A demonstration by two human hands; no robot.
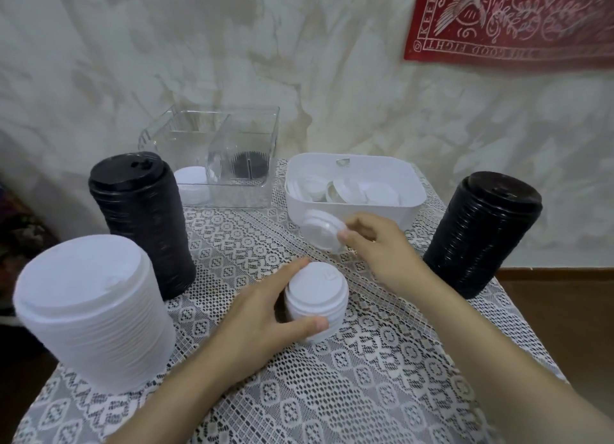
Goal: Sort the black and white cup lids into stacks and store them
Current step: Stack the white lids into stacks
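Observation:
My left hand point(262, 314) grips a short stack of white lids point(315, 297) standing on the lace tablecloth at the middle. My right hand point(375, 244) pinches a single white lid point(320, 232), tilted, just in front of the white bin point(408, 181) that holds several loose white lids. A tall white lid stack point(89, 310) stands at the near left. Behind it rises a tall black lid stack point(143, 221). Another black lid stack point(481, 234) stands at the right.
A clear two-compartment container point(212, 144) sits at the back against the wall, with some white lids in its left part and black lids in its right part. The table's edges drop off at left and right. A red cloth hangs on the wall.

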